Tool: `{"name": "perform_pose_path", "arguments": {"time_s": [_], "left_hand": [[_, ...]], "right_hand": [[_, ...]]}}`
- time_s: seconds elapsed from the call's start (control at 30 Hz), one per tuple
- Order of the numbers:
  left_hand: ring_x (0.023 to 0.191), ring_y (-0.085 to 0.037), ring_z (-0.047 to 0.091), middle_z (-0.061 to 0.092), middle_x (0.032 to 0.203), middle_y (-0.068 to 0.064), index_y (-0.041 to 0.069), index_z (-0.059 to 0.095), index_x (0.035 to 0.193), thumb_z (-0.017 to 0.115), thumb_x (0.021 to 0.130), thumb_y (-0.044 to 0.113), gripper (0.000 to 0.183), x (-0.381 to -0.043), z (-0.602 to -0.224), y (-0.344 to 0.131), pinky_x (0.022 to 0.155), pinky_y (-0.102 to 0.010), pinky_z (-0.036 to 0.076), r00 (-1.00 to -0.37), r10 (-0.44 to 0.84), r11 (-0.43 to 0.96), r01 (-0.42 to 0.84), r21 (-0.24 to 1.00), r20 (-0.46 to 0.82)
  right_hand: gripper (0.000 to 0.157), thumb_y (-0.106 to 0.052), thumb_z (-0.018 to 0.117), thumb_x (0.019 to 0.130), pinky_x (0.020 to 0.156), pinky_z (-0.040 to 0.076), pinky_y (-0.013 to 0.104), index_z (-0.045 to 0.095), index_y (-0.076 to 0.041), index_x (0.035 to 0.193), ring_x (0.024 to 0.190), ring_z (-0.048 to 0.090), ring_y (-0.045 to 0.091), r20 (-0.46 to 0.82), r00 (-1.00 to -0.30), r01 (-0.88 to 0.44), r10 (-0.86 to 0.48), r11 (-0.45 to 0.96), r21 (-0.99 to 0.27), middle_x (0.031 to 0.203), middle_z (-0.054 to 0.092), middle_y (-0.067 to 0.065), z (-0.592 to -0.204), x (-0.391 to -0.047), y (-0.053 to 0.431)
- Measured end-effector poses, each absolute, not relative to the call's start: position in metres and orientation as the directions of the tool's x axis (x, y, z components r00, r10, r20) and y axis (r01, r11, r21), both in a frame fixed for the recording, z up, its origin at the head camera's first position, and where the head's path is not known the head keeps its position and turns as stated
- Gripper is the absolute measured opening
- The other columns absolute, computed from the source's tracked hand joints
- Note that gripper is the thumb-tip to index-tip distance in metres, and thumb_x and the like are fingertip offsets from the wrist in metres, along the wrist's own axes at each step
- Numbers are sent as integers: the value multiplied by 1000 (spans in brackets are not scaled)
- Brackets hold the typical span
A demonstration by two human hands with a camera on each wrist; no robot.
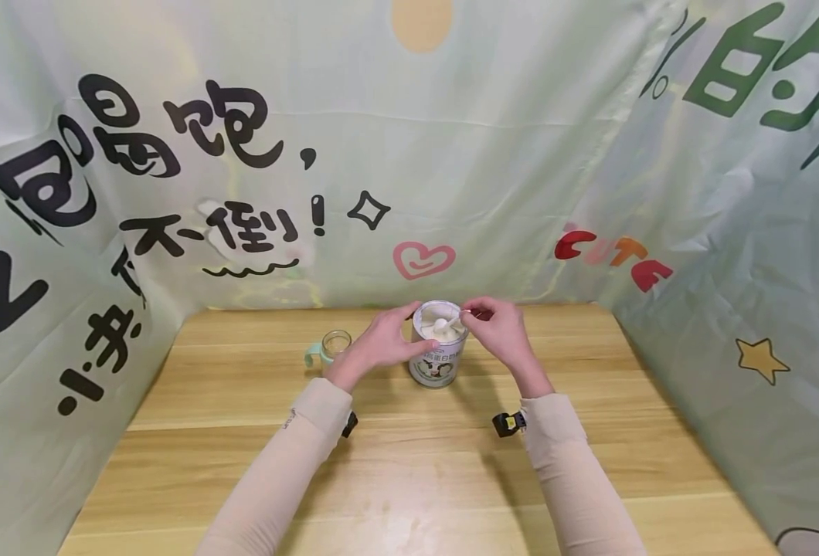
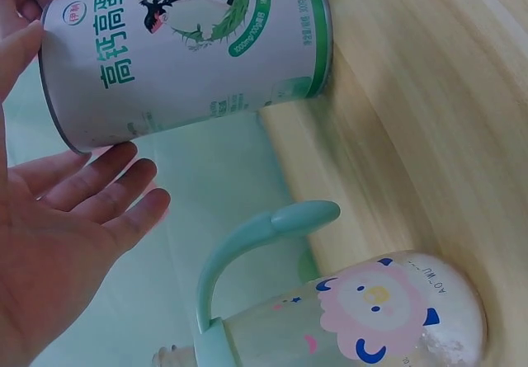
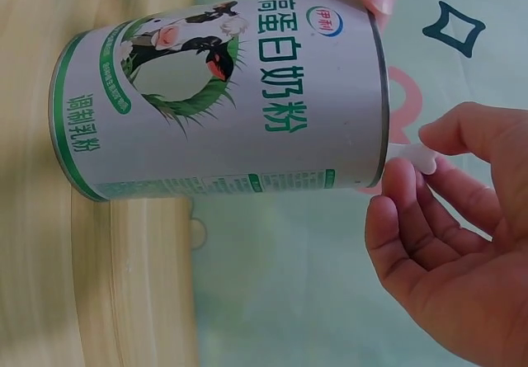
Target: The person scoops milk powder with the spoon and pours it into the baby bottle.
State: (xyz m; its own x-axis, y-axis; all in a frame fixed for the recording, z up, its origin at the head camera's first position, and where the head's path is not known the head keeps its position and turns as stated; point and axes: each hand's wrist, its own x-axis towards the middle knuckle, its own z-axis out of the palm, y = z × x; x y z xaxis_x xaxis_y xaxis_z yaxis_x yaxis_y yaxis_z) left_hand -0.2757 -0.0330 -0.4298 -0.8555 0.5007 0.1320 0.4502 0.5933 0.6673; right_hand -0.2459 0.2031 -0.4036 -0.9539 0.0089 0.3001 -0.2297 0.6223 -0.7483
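On the wooden table [image 1: 409, 479] 1 white can [image 1: 439, 364] is standing upright. The left hand [image 1: 382, 338] holds it near the rim, between thumb and spread fingers. The right hand [image 1: 500, 330] pinches 1 white scoop [image 3: 407, 156] by its handle at the can's mouth. Just beside the left hand stands 1 bottle [image 2: 371, 311].

Bright in the head view, glaring off the counter [image 1: 406, 498], casting soft shadows; dimmer in both wrist views!
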Motion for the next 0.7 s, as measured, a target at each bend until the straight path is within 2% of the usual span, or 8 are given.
{"name": "perform_pose_path", "arguments": {"time_s": [0.2,0.47,0.7], "left_hand": [[147,-35,51,51,161,-17,9,38,163,77,91,56,95,-277,-432,-33,121,-52,44,-850,507,590,463,661,143],[148,-35,50,50,161,-16,8,38,163,77,91,56,95,-278,-432,-32,122,-52,43,-849,509,592,463,659,140],[150,-33,47,47,164,-15,9,37,164,76,91,58,96,-279,-433,-33,124,-50,41,-852,507,605,461,649,133]], "right_hand": [[18,-14,72,94,69,52,29,80,-2,105,82,65,25,284,-958,-238,-38,655,-717,97,77,15,-405,-246,199],[15,-15,73,94,60,47,27,82,-5,102,73,61,27,282,-954,-274,-101,674,-686,100,79,14,-406,-247,199],[18,-15,73,96,60,48,27,83,-3,104,71,59,21,272,-952,-293,-140,671,-681,105,79,18,-405,-248,197]]}}
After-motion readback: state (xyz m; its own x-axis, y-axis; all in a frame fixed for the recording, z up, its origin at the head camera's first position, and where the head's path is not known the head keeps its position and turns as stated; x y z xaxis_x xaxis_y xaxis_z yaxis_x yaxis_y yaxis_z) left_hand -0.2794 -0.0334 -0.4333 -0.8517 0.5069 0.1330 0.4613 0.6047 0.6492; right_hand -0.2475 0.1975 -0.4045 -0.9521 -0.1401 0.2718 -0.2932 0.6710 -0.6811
